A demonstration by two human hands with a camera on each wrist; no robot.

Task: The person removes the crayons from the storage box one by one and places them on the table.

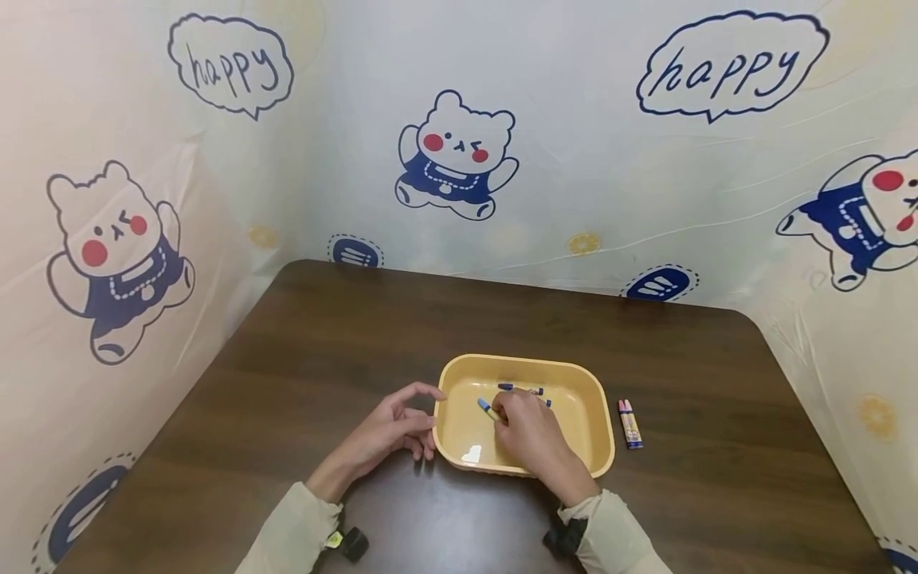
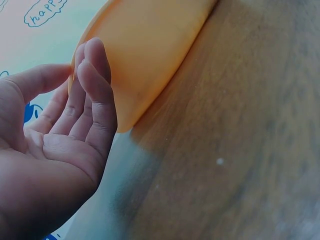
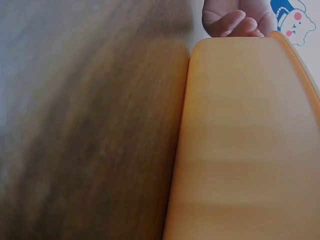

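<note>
My right hand reaches into a yellow plastic tray and pinches a light-blue crayon just above its floor. The crayon's blue tip points to the upper left; its other end is hidden by the fingers. Behind that hand lie a dark-blue crayon and part of another crayon, both inside the tray. At the tray's left end, my left hand holds the rim between thumb and forefinger. In the left wrist view its other fingers bend beside the tray's outer wall.
Two crayons with pink and reddish tips lie side by side on the dark wooden table, right of the tray. Printed cloth hangs around the back and sides of the table.
</note>
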